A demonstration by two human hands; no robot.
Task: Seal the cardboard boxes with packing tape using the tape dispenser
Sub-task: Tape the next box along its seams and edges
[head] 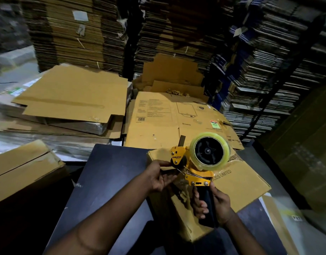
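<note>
The tape dispenser (193, 172) hides part of the cardboard box (237, 188) beneath it; whether a strip of tape runs from the roll (210, 151) to the left hand (161, 176) is too faint to tell; the right hand (212, 203) covers much of the black grip; the print on the box reads only in part; the small text on the flattened carton (169, 115) behind is illegible; the far-left stacks (9, 85) are blurred; the tabletop (107, 173) runs off the bottom edge.

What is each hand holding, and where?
Right hand grips the tape dispenser by its black handle. Left hand fingers pinch at its front roller end, apparently the tape end.
</note>
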